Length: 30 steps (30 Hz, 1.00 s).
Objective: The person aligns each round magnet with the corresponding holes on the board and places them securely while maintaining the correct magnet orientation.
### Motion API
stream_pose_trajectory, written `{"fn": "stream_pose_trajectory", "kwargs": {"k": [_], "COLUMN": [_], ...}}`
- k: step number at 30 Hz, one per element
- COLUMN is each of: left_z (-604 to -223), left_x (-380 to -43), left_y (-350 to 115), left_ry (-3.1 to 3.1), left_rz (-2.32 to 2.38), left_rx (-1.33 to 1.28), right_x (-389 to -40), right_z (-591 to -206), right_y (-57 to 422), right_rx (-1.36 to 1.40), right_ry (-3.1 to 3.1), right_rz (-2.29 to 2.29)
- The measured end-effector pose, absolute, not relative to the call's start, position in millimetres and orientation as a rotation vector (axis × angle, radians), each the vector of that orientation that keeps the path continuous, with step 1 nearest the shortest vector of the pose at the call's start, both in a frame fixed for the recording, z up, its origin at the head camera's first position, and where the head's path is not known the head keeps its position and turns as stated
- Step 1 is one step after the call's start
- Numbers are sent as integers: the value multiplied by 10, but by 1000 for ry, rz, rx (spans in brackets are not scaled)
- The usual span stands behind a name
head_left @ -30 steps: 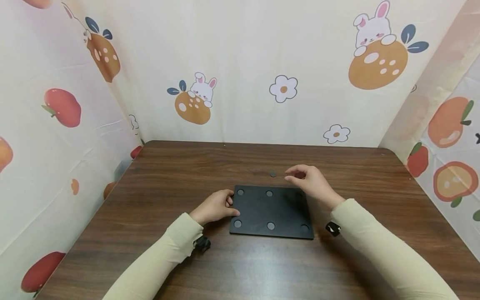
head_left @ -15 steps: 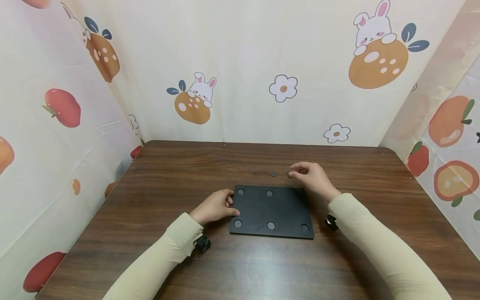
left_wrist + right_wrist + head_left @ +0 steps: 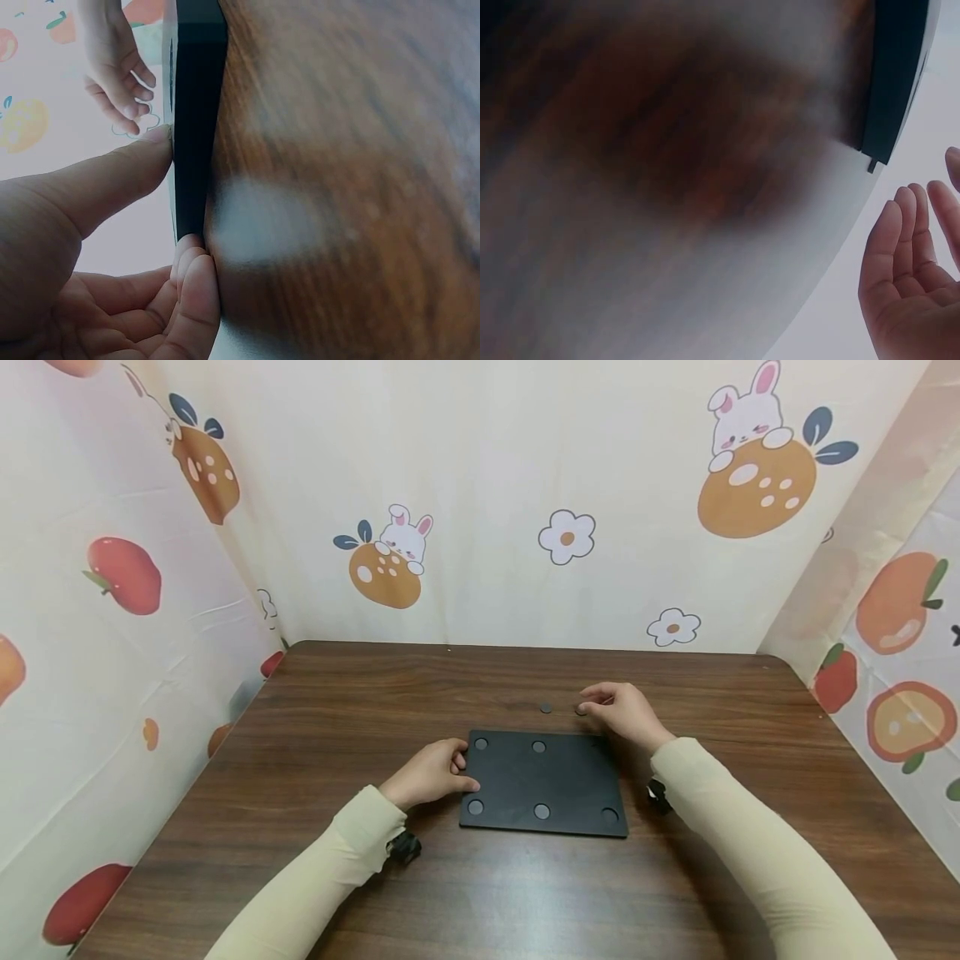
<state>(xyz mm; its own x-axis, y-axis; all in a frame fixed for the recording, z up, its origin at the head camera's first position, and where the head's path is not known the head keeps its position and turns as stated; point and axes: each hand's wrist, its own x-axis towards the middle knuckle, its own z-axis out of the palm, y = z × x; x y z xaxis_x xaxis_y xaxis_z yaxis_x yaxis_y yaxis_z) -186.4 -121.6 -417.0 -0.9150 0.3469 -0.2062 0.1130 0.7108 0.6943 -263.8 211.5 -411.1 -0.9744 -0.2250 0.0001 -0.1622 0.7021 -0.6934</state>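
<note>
The left hand (image 3: 427, 772) is clamped on the left edge of a black board (image 3: 570, 781), its thumb pressing the top face and its fingers bent against the edge from the side, a hold that probably serves to steady the board where it lies. The right hand (image 3: 622, 714), well apart from the left, reaches past the board's far right corner with thumb and forefinger brought toward each other at a small disc (image 3: 581, 711); whether they pinch it or only hover about it, I cannot tell, as the right wrist view does not show the disc. That fingertip approach seems chosen because the disc is so thin and little. A second disc (image 3: 546, 708) lies a little to the left of those fingertips, beyond the board's far edge, so both discs are close to the right hand and farther from the left. The board sits between the 2 hands, toward the person, with 5 round marks showing; 4 look greyish and the near right mark (image 3: 610, 816) looks darker, while the far right corner is shadowed under the right wrist. Around all this spreads the brown wooden surface (image 3: 360, 710), backed by a pale curtain (image 3: 487, 443) printed with rabbits, fruit and flowers.
</note>
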Motion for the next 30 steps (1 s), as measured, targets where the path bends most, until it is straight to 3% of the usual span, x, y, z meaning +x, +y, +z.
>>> {"fn": "stream_pose_trajectory", "kwargs": {"k": [30], "left_z": [-4198], "left_x": [-1869], "left_y": [-1211], "left_ry": [2599], "left_rz": [1020], "left_rx": [367], "right_x": [-2814], "right_z": [-4159], "right_y": [2183], "right_rx": [-282], "right_ry": [2750], "right_rz": [-991]}}
